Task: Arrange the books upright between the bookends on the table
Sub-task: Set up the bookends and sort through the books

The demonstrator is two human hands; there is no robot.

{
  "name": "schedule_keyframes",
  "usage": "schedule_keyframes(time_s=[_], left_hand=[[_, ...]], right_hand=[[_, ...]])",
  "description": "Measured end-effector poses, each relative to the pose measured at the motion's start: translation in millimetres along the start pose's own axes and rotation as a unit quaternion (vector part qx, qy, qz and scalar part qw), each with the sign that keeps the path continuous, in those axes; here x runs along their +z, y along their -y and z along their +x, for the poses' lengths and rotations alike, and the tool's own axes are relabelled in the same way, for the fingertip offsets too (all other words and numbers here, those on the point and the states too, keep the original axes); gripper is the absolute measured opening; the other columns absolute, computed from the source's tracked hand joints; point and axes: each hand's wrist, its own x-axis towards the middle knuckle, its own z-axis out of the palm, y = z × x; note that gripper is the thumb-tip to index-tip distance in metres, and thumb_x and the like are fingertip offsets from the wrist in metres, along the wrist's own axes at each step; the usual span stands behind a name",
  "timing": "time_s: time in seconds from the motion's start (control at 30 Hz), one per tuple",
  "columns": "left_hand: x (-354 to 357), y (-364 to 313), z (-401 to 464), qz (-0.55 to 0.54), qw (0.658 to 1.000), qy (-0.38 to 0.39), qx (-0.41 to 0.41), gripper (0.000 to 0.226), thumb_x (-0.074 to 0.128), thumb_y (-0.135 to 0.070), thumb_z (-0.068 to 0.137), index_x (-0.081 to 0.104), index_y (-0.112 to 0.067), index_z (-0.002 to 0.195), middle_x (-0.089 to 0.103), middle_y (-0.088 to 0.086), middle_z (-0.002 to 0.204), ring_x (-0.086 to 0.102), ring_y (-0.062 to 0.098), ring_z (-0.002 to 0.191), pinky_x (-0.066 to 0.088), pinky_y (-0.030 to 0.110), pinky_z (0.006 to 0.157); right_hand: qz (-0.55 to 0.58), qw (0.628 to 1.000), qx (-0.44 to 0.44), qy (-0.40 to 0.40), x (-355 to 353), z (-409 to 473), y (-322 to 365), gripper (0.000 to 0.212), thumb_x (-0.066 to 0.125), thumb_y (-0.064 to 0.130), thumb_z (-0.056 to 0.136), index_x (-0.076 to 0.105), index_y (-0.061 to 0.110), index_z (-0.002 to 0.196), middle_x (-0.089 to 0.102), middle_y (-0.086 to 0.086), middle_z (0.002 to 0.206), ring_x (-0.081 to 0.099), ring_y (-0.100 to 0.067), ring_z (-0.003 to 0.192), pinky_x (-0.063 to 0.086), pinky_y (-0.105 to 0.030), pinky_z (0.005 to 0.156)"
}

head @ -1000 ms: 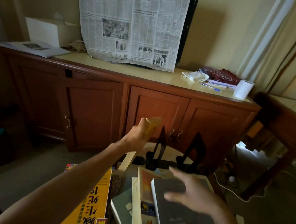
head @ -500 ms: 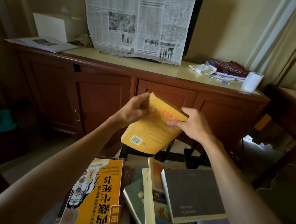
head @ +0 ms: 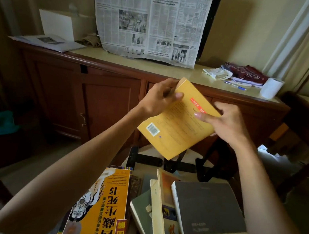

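Yellow paperback [head: 176,123]: held in the air above the far end of the table, tilted, back cover with barcode label and red strip toward the camera. Left hand [head: 161,100]: grasps the upper left corner, thumb on the cover, fingers curled behind. Right hand [head: 223,122]: grasps the right edge, thumb across the cover. Black bookends [head: 204,167]: two, standing on the table directly below the held book, partly hidden by it. Loose books, lying flat on the near table: orange-yellow book with large Chinese characters [head: 102,210] at left; grey-covered book [head: 208,210] at right, resting on a cream-spined book [head: 160,203] and a green-grey one [head: 143,209]. Behind: wooden sideboard [head: 109,102] carrying a draped newspaper [head: 152,21], a white roll [head: 271,88], a blue pen [head: 236,86] and folded dark red cloth [head: 247,73].
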Motion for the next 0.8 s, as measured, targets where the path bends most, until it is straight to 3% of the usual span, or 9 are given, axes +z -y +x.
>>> schedule_keyframes(time_s=[0.1,0.23,0.3,0.4,0.47,0.57,0.63,0.73,0.8], left_hand=[[-2.9,-7.4,6.6,0.012,1.0,-0.007,0.005,0.032,0.069,-0.014,0.093,0.06,-0.002,0.121,0.072,0.003,0.11,0.07,0.011,0.101,0.057,0.025,0.083],[5.3,-10.7,-18.2,0.013,0.999,-0.015,0.035,0.017,0.072,0.0,0.086,0.059,-0.005,0.096,0.07,-0.004,0.088,0.068,0.012,0.08,0.058,0.035,0.073],[9.5,-14.4,-41.0,0.065,0.996,-0.024,0.061,0.022,0.074,0.003,0.082,0.058,-0.009,0.09,0.07,-0.008,0.091,0.065,0.005,0.08,0.055,0.028,0.071],[-4.5,-4.0,-68.7,0.09,0.994,-0.013,0.059,0.032,0.078,-0.001,0.075,0.063,-0.013,0.1,0.063,-0.001,0.129,0.061,0.012,0.117,0.05,0.036,0.099],[-19.4,11.5,-81.8,-0.097,0.994,0.031,-0.029,0.051,0.079,-0.011,0.075,0.06,-0.013,0.122,0.054,0.01,0.142,0.051,0.025,0.132,0.04,0.046,0.11],[-26.3,25.3,-88.0,-0.468,0.84,0.04,-0.27,0.069,0.075,-0.046,0.076,0.053,-0.019,0.135,0.038,0.026,0.153,0.047,0.037,0.129,0.035,0.051,0.109],[-17.6,26.5,-82.4,-0.519,0.788,0.053,-0.327,0.074,0.061,-0.061,0.086,0.049,-0.012,0.14,0.044,0.026,0.149,0.048,0.038,0.133,0.04,0.053,0.11],[-3.2,15.5,-61.8,-0.467,0.82,0.008,-0.33,0.048,0.052,-0.036,0.1,0.051,-0.011,0.141,0.064,0.021,0.131,0.064,0.038,0.117,0.057,0.05,0.089],[-1.0,16.7,-53.8,-0.429,0.841,-0.046,-0.326,0.043,0.058,-0.014,0.097,0.052,-0.013,0.14,0.068,0.02,0.123,0.068,0.038,0.109,0.059,0.05,0.082]], right_hand=[[0.028,0.999,-0.01,-0.029,7.1,-2.6,-2.0,0.024,0.084,0.031,0.074,0.07,0.018,0.089,0.072,0.0,0.091,0.07,-0.02,0.085,0.059,-0.046,0.074],[0.022,0.995,-0.05,-0.083,10.5,-4.6,-9.6,0.027,0.087,0.026,0.07,0.07,0.014,0.087,0.068,0.004,0.085,0.063,-0.014,0.078,0.046,-0.013,0.062],[-0.031,0.983,-0.138,-0.118,10.9,-10.1,-16.4,0.028,0.086,0.02,0.07,0.071,0.01,0.091,0.064,0.0,0.092,0.061,-0.02,0.088,0.046,-0.017,0.073],[-0.17,0.923,-0.285,-0.197,18.1,-32.7,-22.2,0.03,0.08,0.001,0.073,0.071,-0.002,0.101,0.066,-0.013,0.101,0.055,-0.031,0.095,0.049,-0.038,0.085],[-0.219,0.886,-0.328,-0.243,22.9,-46.8,-24.4,0.029,0.072,-0.004,0.076,0.07,-0.007,0.104,0.066,-0.019,0.105,0.054,-0.034,0.097,0.049,-0.035,0.086],[-0.218,0.871,-0.339,-0.281,26.1,-53.4,-24.4,0.025,0.066,-0.002,0.082,0.07,-0.009,0.105,0.066,-0.023,0.108,0.055,-0.036,0.1,0.051,-0.034,0.084],[-0.214,0.863,-0.36,-0.281,32.4,-55.8,-20.4,0.022,0.067,-0.006,0.083,0.07,-0.009,0.104,0.066,-0.023,0.108,0.056,-0.037,0.101,0.052,-0.036,0.088],[-0.244,0.862,-0.383,-0.226,51.4,-69.6,-20.3,0.025,0.072,-0.008,0.078,0.07,-0.008,0.102,0.065,-0.024,0.111,0.055,-0.035,0.107,0.054,-0.043,0.092],[-0.217,0.906,-0.338,-0.137,60.3,-76.5,-31.8,0.04,0.082,-0.002,0.07,0.068,-0.005,0.108,0.06,-0.02,0.123,0.053,-0.032,0.117,0.055,-0.039,0.093]])
